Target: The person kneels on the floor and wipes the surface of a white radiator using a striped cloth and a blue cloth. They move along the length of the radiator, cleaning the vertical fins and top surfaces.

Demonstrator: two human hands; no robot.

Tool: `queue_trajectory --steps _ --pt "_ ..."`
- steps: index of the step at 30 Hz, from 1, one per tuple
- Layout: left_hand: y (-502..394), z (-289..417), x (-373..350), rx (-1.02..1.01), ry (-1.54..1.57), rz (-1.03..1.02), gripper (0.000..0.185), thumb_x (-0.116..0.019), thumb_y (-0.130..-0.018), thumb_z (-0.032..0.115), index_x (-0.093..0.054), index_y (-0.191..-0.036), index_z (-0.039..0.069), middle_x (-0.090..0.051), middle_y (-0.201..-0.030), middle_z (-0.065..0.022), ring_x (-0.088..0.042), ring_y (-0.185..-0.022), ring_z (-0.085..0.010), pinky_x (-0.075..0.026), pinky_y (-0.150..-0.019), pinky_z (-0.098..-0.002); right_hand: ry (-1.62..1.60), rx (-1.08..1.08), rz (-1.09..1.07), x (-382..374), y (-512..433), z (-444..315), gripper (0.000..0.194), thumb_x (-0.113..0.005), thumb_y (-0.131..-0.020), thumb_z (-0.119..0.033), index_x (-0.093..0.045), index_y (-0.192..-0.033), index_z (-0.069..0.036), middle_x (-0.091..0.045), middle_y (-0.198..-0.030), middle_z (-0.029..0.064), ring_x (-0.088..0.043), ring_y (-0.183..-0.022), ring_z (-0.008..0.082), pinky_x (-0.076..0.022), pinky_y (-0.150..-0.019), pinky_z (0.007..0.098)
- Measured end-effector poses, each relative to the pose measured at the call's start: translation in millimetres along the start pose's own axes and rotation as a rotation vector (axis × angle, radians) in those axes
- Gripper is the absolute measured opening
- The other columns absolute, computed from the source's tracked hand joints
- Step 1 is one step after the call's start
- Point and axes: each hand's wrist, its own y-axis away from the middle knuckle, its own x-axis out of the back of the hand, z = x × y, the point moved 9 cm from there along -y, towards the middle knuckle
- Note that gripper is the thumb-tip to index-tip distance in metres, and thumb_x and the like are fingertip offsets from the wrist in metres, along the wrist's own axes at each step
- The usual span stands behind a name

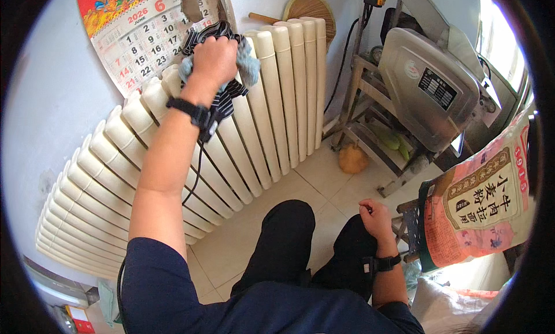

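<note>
My left hand (213, 60) is clenched on a bunched cloth (227, 95), black with pale stripes and with light blue parts sticking out at the sides. The cloth lies against the top of a cream-coloured column radiator (260, 99), below a paper wall calendar (151, 39). Some of the cloth hangs down over the front of the columns. My right hand (375, 217) rests by my right knee with its fingers curled in, and nothing shows in it. Both wrists wear black straps, and a thin black cable hangs from the left one.
Right of the radiator stands a metal-cased machine (429, 86) on a metal frame (364, 86). An orange pumpkin (353, 158) and green vegetables (392, 144) sit low beside it. A printed flour sack (477, 199) stands at my right. A round woven fan (310, 11) leans behind the radiator.
</note>
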Motion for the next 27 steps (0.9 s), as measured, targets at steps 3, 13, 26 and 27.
queue_trajectory --steps 3,13,26,27 --pt "41.7 44.7 8.3 -0.159 -0.149 0.316 0.026 -0.061 -0.077 0.013 -0.069 -0.102 0.01 -0.064 -0.108 -0.0038 -0.056 -0.097 -0.0265 -0.045 -0.078 -0.045 0.016 0.03 0.034 6.7 3.4 2.5 0.018 -0.067 -0.086 -0.02 -0.072 -0.098 -0.008 -0.071 -0.088 0.015 -0.069 -0.082 0.0335 -0.0542 -0.072 0.0399" --pt "221.4 143.6 -187.4 -0.349 0.13 0.049 0.013 -0.06 -0.067 0.015 -0.07 -0.073 0.008 -0.063 -0.079 -0.0049 -0.055 -0.088 -0.0264 -0.042 -0.089 -0.0463 0.034 -0.028 0.002 9.2 8.8 11.6 0.015 -0.067 -0.086 -0.016 -0.072 -0.097 -0.006 -0.071 -0.088 0.0148 -0.07 -0.081 0.0311 -0.0542 -0.072 0.037" --pt "397.4 236.7 -310.2 -0.642 0.069 -0.372 0.016 -0.058 -0.081 0.01 -0.072 -0.088 0.013 -0.065 -0.093 -0.0044 -0.056 -0.099 -0.0247 -0.036 -0.1 -0.0403 0.076 -0.016 0.016 12.9 9.3 3.9 0.015 -0.067 -0.086 -0.015 -0.072 -0.097 -0.006 -0.071 -0.09 0.0141 -0.069 -0.082 0.0299 -0.0543 -0.072 0.0366" --pt "365.9 216.0 -272.3 -0.564 0.162 -0.229 0.013 -0.059 -0.079 0.011 -0.072 -0.081 0.013 -0.064 -0.087 -0.004 -0.056 -0.093 -0.0247 -0.039 -0.094 -0.0392 0.076 0.0 0.032 15.4 9.6 2.7 0.015 -0.067 -0.086 -0.015 -0.072 -0.097 -0.006 -0.071 -0.09 0.0143 -0.07 -0.082 0.0298 -0.0543 -0.072 0.0365"
